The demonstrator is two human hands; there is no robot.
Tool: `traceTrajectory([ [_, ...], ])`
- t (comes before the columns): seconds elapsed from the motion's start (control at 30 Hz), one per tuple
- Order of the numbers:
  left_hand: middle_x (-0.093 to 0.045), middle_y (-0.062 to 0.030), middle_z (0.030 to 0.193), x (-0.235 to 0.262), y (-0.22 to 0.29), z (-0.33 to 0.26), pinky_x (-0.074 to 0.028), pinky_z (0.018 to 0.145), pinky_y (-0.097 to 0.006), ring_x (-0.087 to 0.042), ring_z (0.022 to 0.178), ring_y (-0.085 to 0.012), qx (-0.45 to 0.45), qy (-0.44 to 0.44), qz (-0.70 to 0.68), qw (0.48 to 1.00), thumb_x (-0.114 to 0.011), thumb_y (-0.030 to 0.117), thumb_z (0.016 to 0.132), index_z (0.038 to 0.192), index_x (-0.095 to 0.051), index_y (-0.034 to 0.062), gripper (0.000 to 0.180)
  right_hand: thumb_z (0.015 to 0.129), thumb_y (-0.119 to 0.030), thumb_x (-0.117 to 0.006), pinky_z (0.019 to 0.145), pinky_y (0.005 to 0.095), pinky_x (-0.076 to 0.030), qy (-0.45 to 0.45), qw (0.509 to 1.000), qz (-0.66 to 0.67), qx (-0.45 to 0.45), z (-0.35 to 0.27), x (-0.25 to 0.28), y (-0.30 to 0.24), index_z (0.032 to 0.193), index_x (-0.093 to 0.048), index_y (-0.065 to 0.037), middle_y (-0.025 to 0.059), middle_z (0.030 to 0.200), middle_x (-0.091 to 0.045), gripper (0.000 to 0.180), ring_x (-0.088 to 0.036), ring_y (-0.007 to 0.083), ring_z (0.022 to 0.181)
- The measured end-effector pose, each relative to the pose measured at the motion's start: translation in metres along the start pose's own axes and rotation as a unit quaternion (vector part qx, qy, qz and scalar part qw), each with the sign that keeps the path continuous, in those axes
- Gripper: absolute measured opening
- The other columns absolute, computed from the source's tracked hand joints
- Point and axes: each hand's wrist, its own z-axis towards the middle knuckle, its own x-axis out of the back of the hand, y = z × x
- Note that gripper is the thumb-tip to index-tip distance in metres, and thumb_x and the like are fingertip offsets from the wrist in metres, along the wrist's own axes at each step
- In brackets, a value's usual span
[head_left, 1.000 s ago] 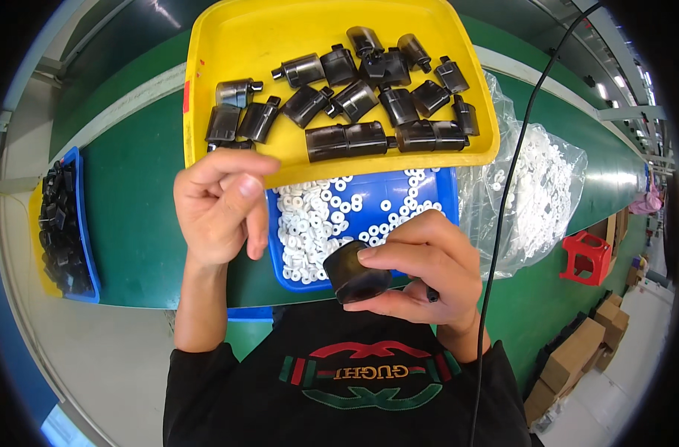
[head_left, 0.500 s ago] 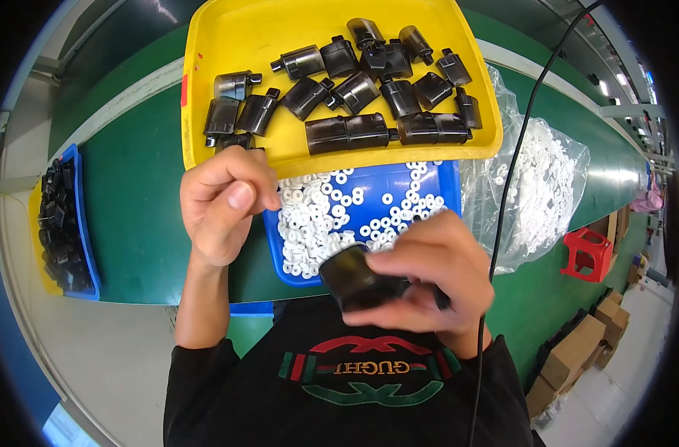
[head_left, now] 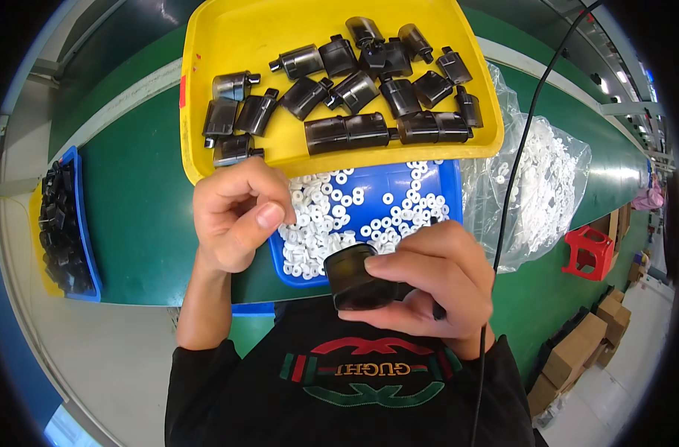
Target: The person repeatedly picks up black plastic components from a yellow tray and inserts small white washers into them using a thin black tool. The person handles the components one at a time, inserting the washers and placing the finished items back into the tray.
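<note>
My right hand [head_left: 436, 279] grips a smoky black plastic housing [head_left: 360, 279] with its thumb and fingers, over the near edge of the blue tray. The housing's wide end points left. A slim black piece shows behind the fingers; I cannot tell what it is. My left hand [head_left: 239, 216] is closed, thumb pressed against the bent forefinger, beside the tray's left edge. Anything in that pinch is hidden. Small white rings [head_left: 309, 235] lie heaped at the left of the blue tray [head_left: 384, 195] and scattered on its right.
Beyond the blue tray, a yellow tray [head_left: 261, 37] holds several similar dark housings [head_left: 306, 98]. A clear bag of white parts [head_left: 540, 186] lies to the right, behind a hanging black cable [head_left: 509, 190]. At far left stands a bin [head_left: 90, 246] of dark parts. A red stool [head_left: 589, 253] stands on the floor.
My left hand has moved right and slightly toward me, uncovering a housing in the yellow tray. The housing in my right hand has shifted slightly to the right and turned a little.
</note>
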Motion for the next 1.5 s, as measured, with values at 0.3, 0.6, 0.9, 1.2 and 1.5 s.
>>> traceTrajectory([
  [0.3, -0.056, -0.0042, 0.066, 0.001, 0.000, -0.001, -0.038, 0.055, -0.025, -0.045, 0.057, -0.0093, 0.003, -0.035, 0.015, 0.999, -0.065, 0.012, 0.081, 0.086, -0.061, -0.0013, 0.015, 0.058, -0.018, -0.090, 0.048, 0.0269, -0.047, -0.013, 1.000, 0.014, 0.003, -0.003, -0.009, 0.006, 0.094, -0.070, -0.005, 0.0031, 0.077, -0.060, 0.043, -0.060, 0.0163, 0.057],
  [0.6, -0.059, -0.0113, 0.098, -0.010, 0.010, 0.012, -0.049, 0.068, -0.035, -0.059, 0.084, -0.0311, -0.029, -0.251, 0.250, 0.935, -0.072, 0.011, 0.053, 0.110, -0.062, 0.0032, 0.059, 0.063, -0.016, -0.088, 0.053, 0.0297, -0.052, -0.027, 0.998, 0.010, -0.058, -0.008, -0.018, 0.010, 0.104, -0.066, -0.006, 0.0061, 0.085, -0.061, 0.047, -0.064, 0.0205, 0.063],
  [0.9, -0.067, -0.0118, 0.084, -0.017, -0.009, 0.004, -0.053, 0.064, -0.036, -0.066, 0.072, -0.0317, -0.017, -0.218, 0.236, 0.947, -0.082, 0.019, 0.066, 0.097, -0.064, 0.0010, 0.041, 0.074, -0.020, -0.082, 0.053, 0.0273, -0.050, -0.034, 0.997, 0.021, -0.058, -0.003, -0.022, 0.014, 0.113, -0.064, -0.004, 0.0063, 0.085, -0.059, 0.046, -0.062, 0.0173, 0.065],
  [1.2, -0.069, -0.0084, 0.081, -0.020, -0.001, 0.005, -0.053, 0.062, -0.032, -0.068, 0.070, -0.0254, 0.030, -0.193, 0.265, 0.944, -0.078, 0.008, 0.065, 0.091, -0.067, 0.0043, 0.028, 0.073, 0.015, -0.052, 0.057, 0.0297, -0.052, 0.004, 0.995, 0.101, -0.006, 0.010, 0.002, 0.018, 0.102, -0.071, 0.001, 0.0119, 0.082, -0.066, 0.038, -0.064, 0.0215, 0.061],
  [1.5, -0.067, -0.0086, 0.075, -0.024, -0.003, 0.009, -0.051, 0.059, -0.032, -0.067, 0.066, -0.0250, 0.003, -0.172, 0.266, 0.948, -0.081, 0.008, 0.071, 0.084, -0.067, 0.0049, 0.020, 0.065, 0.005, -0.064, 0.048, 0.0296, -0.045, -0.030, 0.976, 0.129, 0.174, 0.049, 0.016, -0.030, 0.080, -0.068, -0.002, 0.0076, 0.076, -0.062, 0.017, -0.056, 0.0208, 0.056],
])
